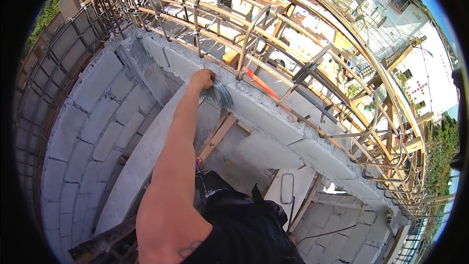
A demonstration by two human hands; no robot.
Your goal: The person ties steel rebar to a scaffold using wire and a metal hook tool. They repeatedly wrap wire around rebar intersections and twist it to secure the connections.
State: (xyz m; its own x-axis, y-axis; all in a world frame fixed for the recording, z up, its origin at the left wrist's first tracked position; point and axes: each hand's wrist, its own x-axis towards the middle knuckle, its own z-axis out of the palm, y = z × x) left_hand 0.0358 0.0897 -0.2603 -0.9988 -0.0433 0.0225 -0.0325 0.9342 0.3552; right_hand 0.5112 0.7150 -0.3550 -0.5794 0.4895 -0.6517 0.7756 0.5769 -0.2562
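My left hand [203,79] reaches out to the top edge of a concrete block wall [263,126], its fingers closed around a bundle of thin grey tie wires [222,94]. The loose wire ends fan down over the wall's near side. Just beyond the hand, a cage of rusty rebar [227,42] with bent stirrups runs along the wall top. At the right edge of my black-clothed torso a small patch of skin [292,239] shows near a dark rod [291,212]; whether it is my right hand is unclear, and any grip is hidden.
Timber props [218,134] stand below inside the walls. An orange pipe or strip [261,82] lies under the rebar. A loose rectangular stirrup [287,189] rests on a pale board at lower right. Another block wall [99,117] curves along the left. Rebar ends project along the right.
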